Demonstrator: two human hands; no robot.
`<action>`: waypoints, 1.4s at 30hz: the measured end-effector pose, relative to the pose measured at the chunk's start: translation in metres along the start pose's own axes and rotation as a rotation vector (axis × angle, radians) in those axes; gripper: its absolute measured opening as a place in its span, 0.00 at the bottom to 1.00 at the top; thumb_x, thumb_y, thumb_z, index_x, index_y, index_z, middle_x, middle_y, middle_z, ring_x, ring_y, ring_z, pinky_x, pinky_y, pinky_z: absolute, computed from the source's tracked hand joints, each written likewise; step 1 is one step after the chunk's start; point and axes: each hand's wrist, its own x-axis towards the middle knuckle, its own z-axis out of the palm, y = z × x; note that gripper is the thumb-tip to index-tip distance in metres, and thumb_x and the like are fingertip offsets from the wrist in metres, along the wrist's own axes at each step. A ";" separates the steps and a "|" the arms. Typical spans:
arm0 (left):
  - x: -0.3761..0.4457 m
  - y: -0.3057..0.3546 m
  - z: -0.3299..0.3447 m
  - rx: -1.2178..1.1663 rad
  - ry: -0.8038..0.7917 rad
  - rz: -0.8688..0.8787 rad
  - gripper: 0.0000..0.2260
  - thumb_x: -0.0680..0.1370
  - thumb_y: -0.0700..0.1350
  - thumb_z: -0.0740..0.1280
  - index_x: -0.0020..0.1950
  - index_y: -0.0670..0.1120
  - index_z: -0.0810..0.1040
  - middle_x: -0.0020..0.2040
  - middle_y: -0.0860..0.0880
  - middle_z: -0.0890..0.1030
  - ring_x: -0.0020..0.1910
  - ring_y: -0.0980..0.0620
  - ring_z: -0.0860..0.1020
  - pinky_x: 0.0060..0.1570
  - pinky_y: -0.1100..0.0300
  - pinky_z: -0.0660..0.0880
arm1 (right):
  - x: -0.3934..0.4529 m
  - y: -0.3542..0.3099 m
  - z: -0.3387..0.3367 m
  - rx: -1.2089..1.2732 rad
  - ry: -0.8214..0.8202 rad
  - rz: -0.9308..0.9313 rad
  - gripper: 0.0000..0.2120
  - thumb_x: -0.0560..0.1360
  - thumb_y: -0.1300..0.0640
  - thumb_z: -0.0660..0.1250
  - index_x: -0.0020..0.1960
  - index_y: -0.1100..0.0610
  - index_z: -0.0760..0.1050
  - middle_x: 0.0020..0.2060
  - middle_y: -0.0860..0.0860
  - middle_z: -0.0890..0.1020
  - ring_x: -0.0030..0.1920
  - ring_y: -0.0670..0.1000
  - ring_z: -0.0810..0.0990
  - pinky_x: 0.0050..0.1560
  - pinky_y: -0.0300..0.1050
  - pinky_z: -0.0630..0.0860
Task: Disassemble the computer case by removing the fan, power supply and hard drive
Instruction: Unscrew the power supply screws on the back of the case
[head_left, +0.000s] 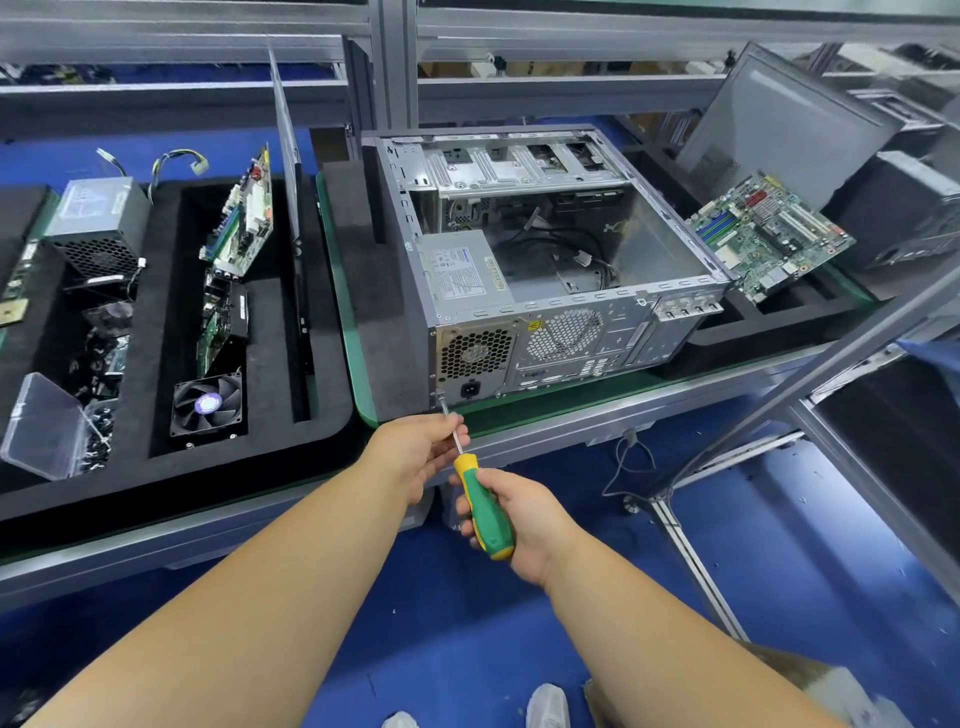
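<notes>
Computer case (561, 291) lies open on its side, power supply (462, 275) inside its near-left corner. Right hand (519, 514) grips screwdriver (480, 499) handle, left hand (415, 452) pinches the shaft, tip at case's rear lower-left corner.

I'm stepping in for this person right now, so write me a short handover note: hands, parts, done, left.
Right hand grips the screwdriver handle; left hand pinches its shaft, tip at the lower left screw on the case rear.
Power supply still sits inside the case, near left corner. Motherboard is out, lying to the case's right. A loose fan lies in the left foam tray; whether it came from this case I cannot tell.
Left: finish the power supply screws, lift it out, then the hard drive, which I cannot make out.
</notes>
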 end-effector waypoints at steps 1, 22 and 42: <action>0.000 0.000 0.000 0.001 -0.020 0.003 0.03 0.78 0.36 0.67 0.49 0.38 0.80 0.36 0.46 0.85 0.35 0.54 0.84 0.33 0.64 0.79 | 0.001 0.001 -0.001 0.000 0.006 -0.013 0.11 0.82 0.54 0.60 0.56 0.58 0.79 0.34 0.53 0.80 0.32 0.51 0.78 0.34 0.44 0.75; -0.005 0.005 0.000 -0.017 -0.089 -0.065 0.10 0.82 0.39 0.60 0.53 0.39 0.81 0.40 0.46 0.84 0.38 0.53 0.83 0.33 0.62 0.79 | 0.008 0.007 0.000 -0.033 0.000 -0.109 0.11 0.82 0.55 0.62 0.52 0.58 0.82 0.35 0.51 0.82 0.37 0.47 0.80 0.42 0.42 0.75; -0.006 0.003 0.001 0.088 0.039 0.043 0.04 0.78 0.37 0.67 0.46 0.39 0.81 0.40 0.43 0.84 0.37 0.52 0.83 0.35 0.65 0.80 | 0.001 -0.003 -0.003 -0.024 -0.119 0.025 0.19 0.84 0.51 0.54 0.57 0.61 0.79 0.37 0.54 0.81 0.33 0.52 0.78 0.35 0.43 0.75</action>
